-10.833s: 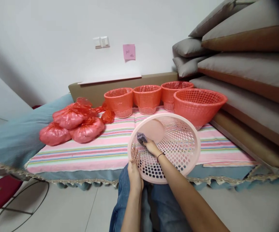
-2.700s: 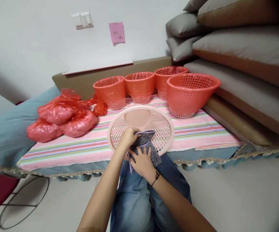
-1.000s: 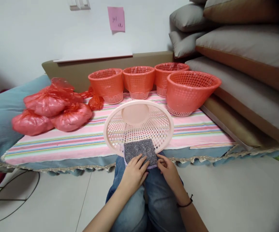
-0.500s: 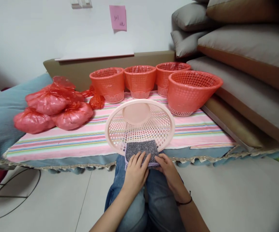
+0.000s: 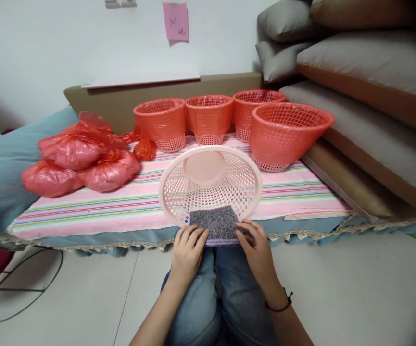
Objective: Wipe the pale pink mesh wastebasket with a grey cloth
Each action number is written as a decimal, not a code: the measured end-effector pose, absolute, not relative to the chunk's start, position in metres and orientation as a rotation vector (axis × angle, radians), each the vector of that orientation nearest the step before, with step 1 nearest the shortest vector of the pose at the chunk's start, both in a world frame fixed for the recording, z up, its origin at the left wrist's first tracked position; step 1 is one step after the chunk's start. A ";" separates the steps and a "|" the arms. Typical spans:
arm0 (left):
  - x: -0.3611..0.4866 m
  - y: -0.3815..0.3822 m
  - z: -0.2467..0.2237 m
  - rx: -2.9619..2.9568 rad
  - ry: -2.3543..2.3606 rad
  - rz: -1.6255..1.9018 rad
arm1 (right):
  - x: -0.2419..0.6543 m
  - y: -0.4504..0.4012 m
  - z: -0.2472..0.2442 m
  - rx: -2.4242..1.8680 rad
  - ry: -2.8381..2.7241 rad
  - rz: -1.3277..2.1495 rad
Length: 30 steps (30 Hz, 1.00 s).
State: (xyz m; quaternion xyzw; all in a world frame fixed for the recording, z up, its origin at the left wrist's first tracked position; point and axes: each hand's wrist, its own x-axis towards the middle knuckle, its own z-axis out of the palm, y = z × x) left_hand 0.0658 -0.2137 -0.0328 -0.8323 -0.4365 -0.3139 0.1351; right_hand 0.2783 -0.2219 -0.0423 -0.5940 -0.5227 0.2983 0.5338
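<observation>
A dark grey, fuzzy cleaning cloth with a purple layer along its near edge sits at the front of a pale pink mesh basket, which lies tipped on its side with its mouth facing me. My left hand grips the cloth's near left corner, fingers on top and the thumb out of sight. On the opposite side, my right hand grips the near right corner between thumb and fingers. Whether it is one cloth or a small stack, I cannot tell. Below the cloth are my knees in jeans.
Several red-lined baskets stand at the back, one tilted on the right. Tied red bags are heaped on the left of the striped cover. Large cushions are piled on the right. A round metal frame stands on the floor.
My left hand has slid left from the cloth's top to its near left corner. More of the grey surface now shows. My right hand stays at the right side, shifted slightly.
</observation>
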 end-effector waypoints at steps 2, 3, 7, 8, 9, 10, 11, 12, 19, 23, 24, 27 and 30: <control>0.067 -0.211 -0.029 -2.470 -1.258 -0.906 | 0.270 -0.226 -0.033 -1.446 -1.510 0.522; 0.067 -0.210 -0.025 -2.498 -1.250 -0.918 | 0.265 -0.228 -0.028 -1.428 -1.671 0.452; 0.067 -0.210 -0.001 -2.566 -1.186 -1.075 | 0.247 -0.226 -0.007 -1.365 -2.084 0.323; 0.067 -0.211 0.005 -2.560 -1.185 -1.140 | 0.246 -0.223 -0.003 -1.398 -2.085 0.344; 0.067 -0.212 0.011 -2.537 -1.201 -1.217 | 0.247 -0.219 0.000 -1.440 -2.057 0.387; 0.068 -0.213 0.015 -2.496 -1.241 -1.303 | 0.249 -0.215 0.004 -1.482 -2.003 0.440; 0.069 -0.214 0.018 -2.443 -1.310 -1.386 | 0.252 -0.211 0.007 -1.509 -1.928 0.502; 0.070 -0.214 0.020 -2.388 -1.407 -1.467 | 0.256 -0.207 0.010 -1.514 -1.828 0.573; 0.090 -0.186 0.018 -2.491 -2.285 -2.293 | 0.262 -0.199 0.027 -1.076 -0.878 1.325; 0.099 -0.183 0.026 -2.623 -2.361 -2.503 | 0.260 -0.207 0.022 -0.978 -0.729 1.510; 0.099 -0.185 0.027 -2.577 -2.353 -2.471 | 0.260 -0.208 0.020 -0.976 -0.742 1.522; 0.099 -0.192 0.024 -2.404 -2.296 -2.349 | 0.262 -0.205 0.015 -0.967 -0.853 1.445; 0.096 -0.196 0.018 -2.409 -2.153 -2.331 | 0.264 -0.200 0.010 -0.927 -0.990 1.349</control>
